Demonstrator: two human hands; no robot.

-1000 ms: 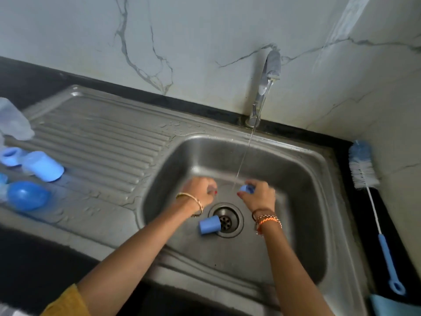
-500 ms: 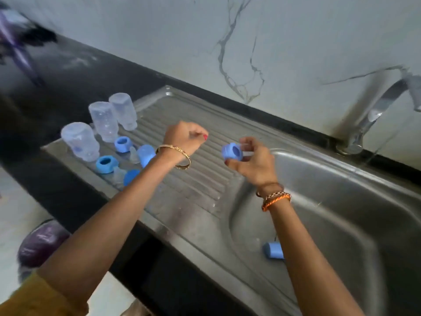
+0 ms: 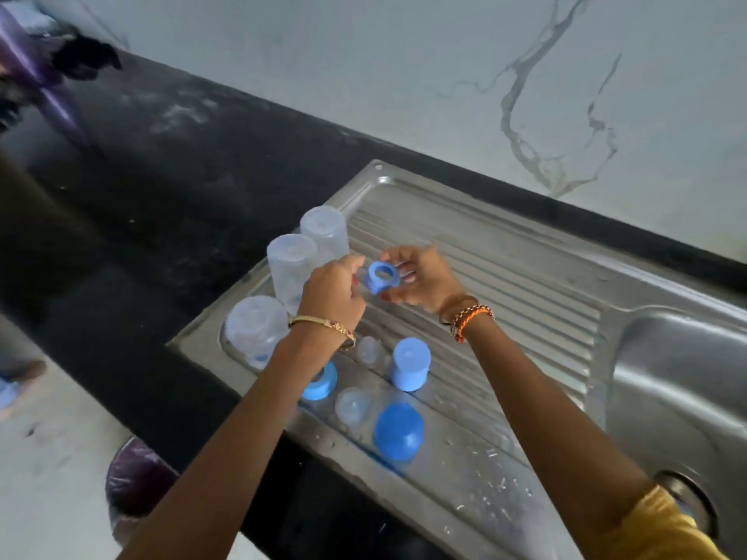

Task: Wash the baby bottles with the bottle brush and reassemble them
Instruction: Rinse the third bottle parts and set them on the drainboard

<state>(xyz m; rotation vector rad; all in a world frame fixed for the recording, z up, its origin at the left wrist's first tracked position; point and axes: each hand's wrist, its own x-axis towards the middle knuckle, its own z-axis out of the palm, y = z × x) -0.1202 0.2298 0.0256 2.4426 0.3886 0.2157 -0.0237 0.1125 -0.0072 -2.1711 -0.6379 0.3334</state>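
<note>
I see my right hand [image 3: 420, 282] pinching the blue ring [image 3: 382, 276] above the drainboard [image 3: 505, 276], my left hand [image 3: 333, 295] curled beside it, its grip unclear.

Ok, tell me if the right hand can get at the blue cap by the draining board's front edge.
Probably yes. The cap stands uncovered below the right hand, though that hand is pinching a blue ring and would need to free its fingers.
</note>
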